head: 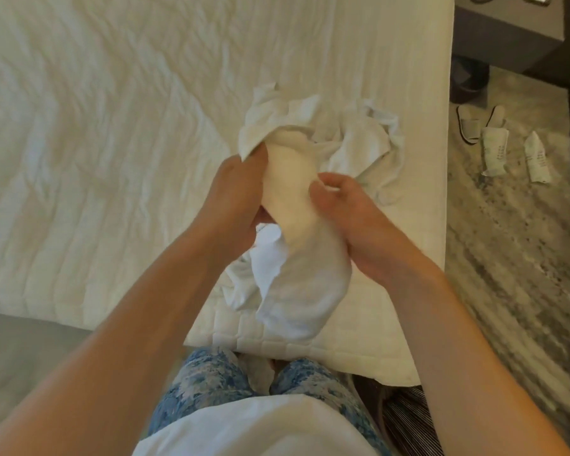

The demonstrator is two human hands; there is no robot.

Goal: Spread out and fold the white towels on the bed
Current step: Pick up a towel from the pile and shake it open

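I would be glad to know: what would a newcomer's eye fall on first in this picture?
The left hand and right hand both grip a bunched white towel, held up over the near right part of the bed. Just behind it, a crumpled white heap lies by the bed's right edge. A pair of slippers lies on the floor to the right.

Soft matt white cloth towel (pixel 297 205), creased quilted bed (pixel 96 126) fabric, mottled carpet (pixel 514 241)
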